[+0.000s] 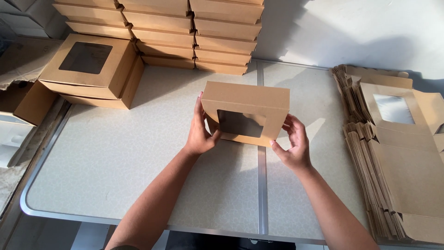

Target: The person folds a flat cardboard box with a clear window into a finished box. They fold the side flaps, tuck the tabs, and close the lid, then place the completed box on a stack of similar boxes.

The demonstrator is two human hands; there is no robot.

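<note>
Both forearms enter from the near edge. Left hand (200, 133) grips the left side of a brown windowed box (245, 112), thumb at the window edge. Right hand (292, 143) pinches its right near corner. Box tilted, window facing the camera, at the centre of the table (115, 157). Flat blanks (397, 153) stacked right; finished boxes (185, 32) stacked far left.
</note>
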